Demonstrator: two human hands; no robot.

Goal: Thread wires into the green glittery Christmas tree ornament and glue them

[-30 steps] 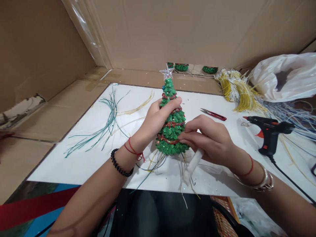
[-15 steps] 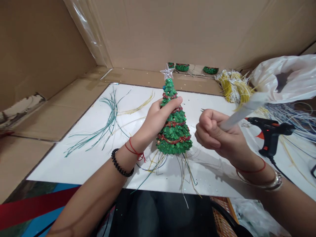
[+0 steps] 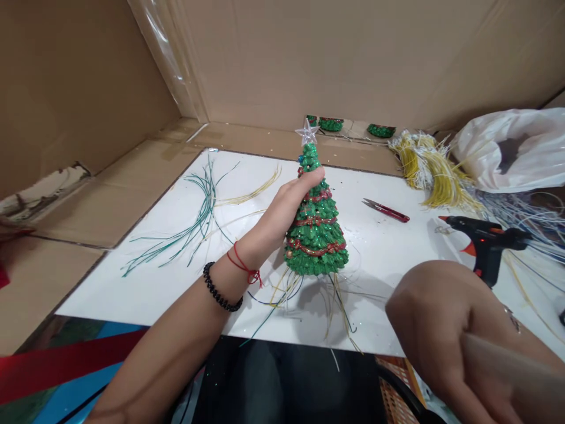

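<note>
"Where's the left hand (image 3: 291, 203)?"

"On the left flank of the Christmas tree (image 3: 318, 235), gripping it, thumb (image 3: 311, 178) laid slantwise across the upper part."

"And its fingers?"

"Mostly hidden behind the tree, so I can't tell how they lie."

"The arm behind it?"

"The left forearm (image 3: 172, 341) slants up toward the tree from below and to its left, the left wrist (image 3: 245, 259) nearly in line."

"What about the right hand (image 3: 435, 321)?"

"Well apart from the tree, to its right and lower, blurred. It's closed, knuckles rounded toward the tree."

"Right wrist (image 3: 525, 338)?"

"Farther to the tree's right, blurred too."
</note>
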